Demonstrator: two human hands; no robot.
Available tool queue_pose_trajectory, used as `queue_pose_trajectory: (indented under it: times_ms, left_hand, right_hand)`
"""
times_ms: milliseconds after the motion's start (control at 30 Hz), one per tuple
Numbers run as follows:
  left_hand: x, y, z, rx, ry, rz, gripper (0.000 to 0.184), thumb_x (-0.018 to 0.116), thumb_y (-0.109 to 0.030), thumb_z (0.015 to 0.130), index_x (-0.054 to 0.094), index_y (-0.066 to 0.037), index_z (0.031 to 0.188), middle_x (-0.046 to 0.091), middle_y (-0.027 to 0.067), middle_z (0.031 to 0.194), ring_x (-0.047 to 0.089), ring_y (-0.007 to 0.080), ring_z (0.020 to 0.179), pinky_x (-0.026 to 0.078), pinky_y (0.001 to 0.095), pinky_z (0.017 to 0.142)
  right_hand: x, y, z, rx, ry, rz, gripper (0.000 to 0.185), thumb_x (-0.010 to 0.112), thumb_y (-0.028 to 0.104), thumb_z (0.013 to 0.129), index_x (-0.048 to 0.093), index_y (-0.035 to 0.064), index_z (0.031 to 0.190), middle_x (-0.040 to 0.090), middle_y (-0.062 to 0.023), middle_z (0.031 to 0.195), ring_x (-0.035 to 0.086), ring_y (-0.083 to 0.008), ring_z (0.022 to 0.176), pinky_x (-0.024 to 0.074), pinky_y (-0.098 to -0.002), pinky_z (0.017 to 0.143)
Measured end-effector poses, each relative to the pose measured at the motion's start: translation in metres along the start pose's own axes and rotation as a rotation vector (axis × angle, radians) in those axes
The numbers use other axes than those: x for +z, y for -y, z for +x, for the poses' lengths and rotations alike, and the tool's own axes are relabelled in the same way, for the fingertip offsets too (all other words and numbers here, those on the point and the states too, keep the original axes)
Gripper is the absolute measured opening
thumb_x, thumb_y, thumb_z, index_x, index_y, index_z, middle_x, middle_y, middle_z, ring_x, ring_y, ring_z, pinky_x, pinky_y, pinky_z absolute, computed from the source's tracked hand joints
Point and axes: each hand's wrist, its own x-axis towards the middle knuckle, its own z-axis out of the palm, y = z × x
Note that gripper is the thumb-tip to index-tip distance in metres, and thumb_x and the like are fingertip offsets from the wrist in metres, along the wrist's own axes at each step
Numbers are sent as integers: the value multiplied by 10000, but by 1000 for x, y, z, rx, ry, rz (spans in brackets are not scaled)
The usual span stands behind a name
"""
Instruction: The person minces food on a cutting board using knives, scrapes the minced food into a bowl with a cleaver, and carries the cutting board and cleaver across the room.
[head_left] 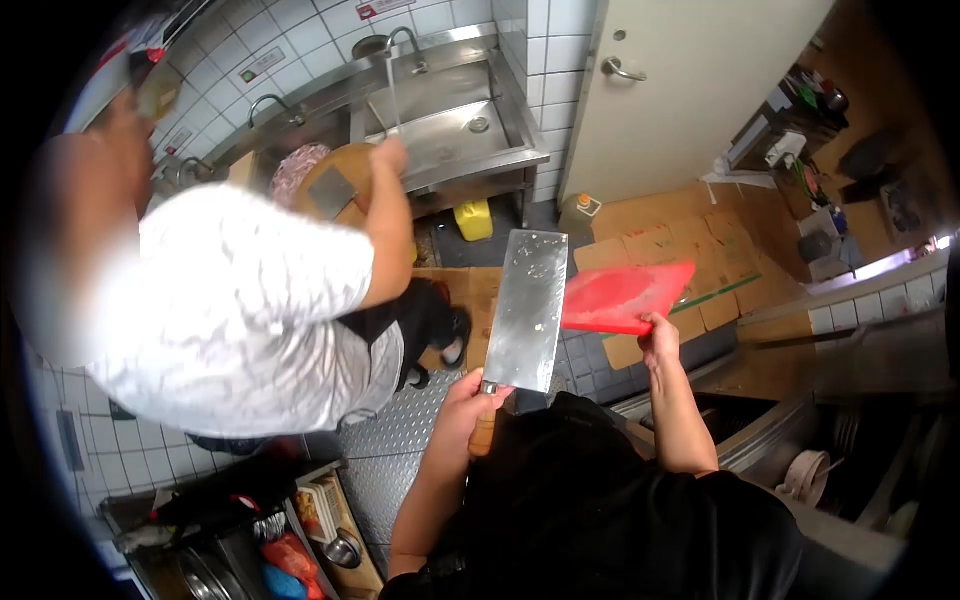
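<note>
My left hand [465, 415] is closed round the wooden handle of a cleaver [528, 310]. Its broad blade points up and away from me, with small pale bits stuck to the metal. In my right hand [660, 342] is a red cutting board [630, 298], gripped at its near edge and tilted. Whitish smears mark the board's face. From this viewpoint the blade's right edge overlaps the board's left end; whether they touch I cannot tell.
A co-worker in a white shirt [235, 310] stands close on my left at a round chopping block [350, 165]. Beyond are a steel sink [450, 175], a yellow jug [473, 219] and a door [680, 90]. Flattened cardboard [720, 250] covers the floor; drawers hold utensils and bowls [805, 475].
</note>
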Motion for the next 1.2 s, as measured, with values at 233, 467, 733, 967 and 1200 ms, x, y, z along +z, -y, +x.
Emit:
queue_pose_trajectory:
  times_ms: [233, 467, 733, 967, 1200]
  left_hand:
    - [6, 35, -55, 14, -304, -72, 484, 642, 60, 745, 677, 87, 1227, 717, 101, 1163, 684, 197, 1107, 532, 310, 1040]
    - [18, 56, -137, 143, -589, -225, 530, 660, 34, 697, 700, 69, 1225, 732, 93, 1157, 671, 205, 1070, 509, 373, 1087]
    - [-7, 69, -165, 262, -527, -275, 518, 695, 13, 667, 716, 46, 1184, 743, 83, 1111, 687, 203, 1011, 534, 349, 1028]
    - [-16, 51, -173, 341, -396, -300, 590, 723, -23, 673, 678, 76, 1253, 729, 141, 1177, 696, 270, 1137, 518, 415, 1119]
    - [-72, 53, -269, 558, -629, -104, 747, 607, -2, 520, 701, 56, 1260, 721, 146, 1132, 689, 298, 1043, 550, 425, 977]
  right_hand:
    - [-12, -36, 41, 71, -128, -173, 156, 735, 128, 812, 613, 68, 735, 515, -28, 598, 438, -172, 433, 315, -311, 413]
    - [-29, -83, 77, 166, -64, -216, 94, 693, 99, 831, 643, 38, 779, 550, -50, 642, 458, -161, 482, 316, -311, 441]
    - [-40, -111, 70, 252, -33, -84, 57, 658, 111, 892, 667, 56, 888, 587, -55, 690, 525, -183, 518, 397, -301, 442]
    - [-42, -123, 64, 221, -89, -29, 66, 657, 135, 886, 651, 72, 905, 540, -34, 645, 475, -161, 481, 348, -300, 409]
    - [-52, -110, 51, 177, -137, 13, 46, 646, 146, 887, 637, 111, 916, 533, -14, 658, 434, -152, 460, 328, -291, 409]
